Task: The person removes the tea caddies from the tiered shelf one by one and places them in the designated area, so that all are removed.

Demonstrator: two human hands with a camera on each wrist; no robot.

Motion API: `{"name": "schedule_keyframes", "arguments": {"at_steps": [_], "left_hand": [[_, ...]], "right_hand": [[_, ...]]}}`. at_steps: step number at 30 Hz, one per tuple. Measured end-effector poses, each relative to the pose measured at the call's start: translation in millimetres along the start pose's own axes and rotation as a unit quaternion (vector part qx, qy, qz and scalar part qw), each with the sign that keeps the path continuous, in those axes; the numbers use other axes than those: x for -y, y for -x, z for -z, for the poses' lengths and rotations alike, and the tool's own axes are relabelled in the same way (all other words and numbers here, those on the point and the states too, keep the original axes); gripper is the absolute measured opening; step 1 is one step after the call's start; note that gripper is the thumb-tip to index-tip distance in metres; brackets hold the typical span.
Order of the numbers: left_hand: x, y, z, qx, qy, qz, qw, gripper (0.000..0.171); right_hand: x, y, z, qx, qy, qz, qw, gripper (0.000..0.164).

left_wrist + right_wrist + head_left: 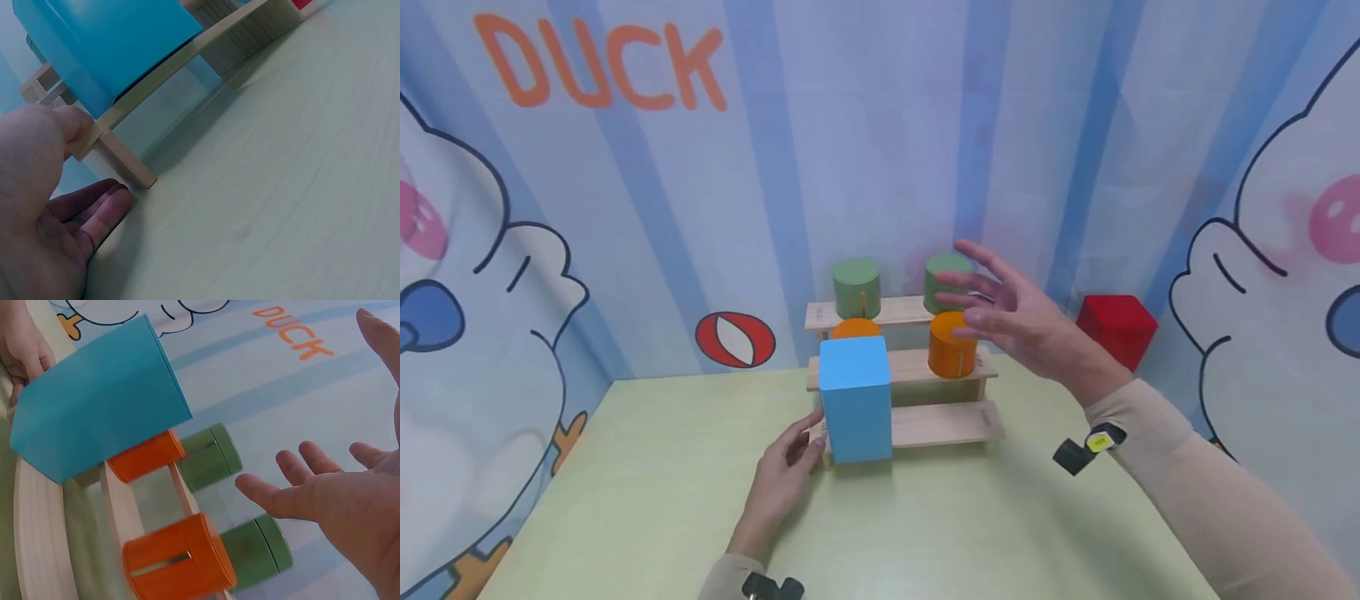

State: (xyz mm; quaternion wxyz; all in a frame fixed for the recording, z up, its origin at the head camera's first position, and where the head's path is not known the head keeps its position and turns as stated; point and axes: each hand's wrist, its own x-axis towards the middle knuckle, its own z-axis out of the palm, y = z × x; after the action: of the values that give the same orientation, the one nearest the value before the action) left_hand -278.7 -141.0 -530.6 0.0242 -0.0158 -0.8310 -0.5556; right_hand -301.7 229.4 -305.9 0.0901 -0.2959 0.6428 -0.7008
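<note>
A tall blue box stands upright on the left part of the lowest step of a three-step wooden stand. My left hand grips the left end of that step beside the box, its thumb at the board's end and its other fingers lower, near the stand's leg. My right hand is raised with spread fingers over the stand's right side, holding nothing. Under it, an orange cylinder sits on the middle step; another orange cylinder is partly hidden behind the box.
Two green cylinders sit on the top step, the right one partly behind my right fingers. A red box is at the right, beyond my right forearm. A cartoon-printed curtain hangs behind the pale table.
</note>
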Motion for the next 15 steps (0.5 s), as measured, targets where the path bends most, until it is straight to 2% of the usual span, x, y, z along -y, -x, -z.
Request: {"name": "schedule_keyframes", "arguments": {"at_steps": [9,15], "left_hand": [[-2.8,-1.5,-1.1,0.000,0.001,-0.002,1.0000,0.046],[-1.7,-0.1,-0.7,-0.001,-0.001,0.006,1.0000,0.046]], "right_hand": [[-13.2,-10.4,-20.3,0.014,0.014,0.002,1.000,0.084],[-19.8,-13.2,-32.8,0.017,0.021,-0.015,1.000,0.086]]}}
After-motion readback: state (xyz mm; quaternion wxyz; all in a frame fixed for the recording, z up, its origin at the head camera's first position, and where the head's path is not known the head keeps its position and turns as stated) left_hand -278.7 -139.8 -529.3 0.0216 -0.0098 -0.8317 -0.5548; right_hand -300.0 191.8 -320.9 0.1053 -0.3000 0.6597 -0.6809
